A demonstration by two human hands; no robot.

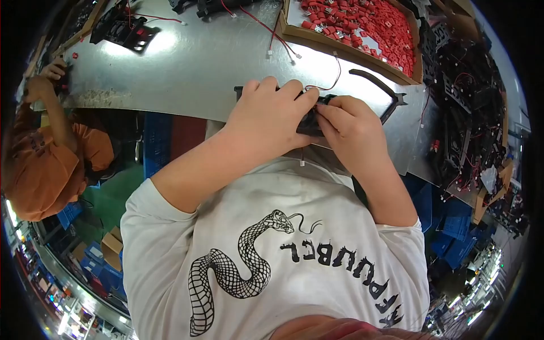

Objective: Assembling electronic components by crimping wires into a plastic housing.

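At the table's near edge, my left hand (269, 116) lies over a black plastic part (307, 124), fingers curled across its top and thumb along its near side. My right hand (356, 129) is closed in a pinch at the part's right end; what its fingertips hold is hidden. A thin wire (339, 72) loops up beyond my hands to a small white connector. Another white connector (302, 163) hangs below the part, in front of my shirt. A curved black bar (375, 83) with a forked tip sticks out beyond my right hand; its link to the part is hidden.
A cardboard tray (345, 41) of small red pieces stands on the metal table (187, 73). Black assemblies with wires (122, 28) lie at the far left, with more black parts (464, 113) piled at right. A co-worker in orange (45, 164) works at left.
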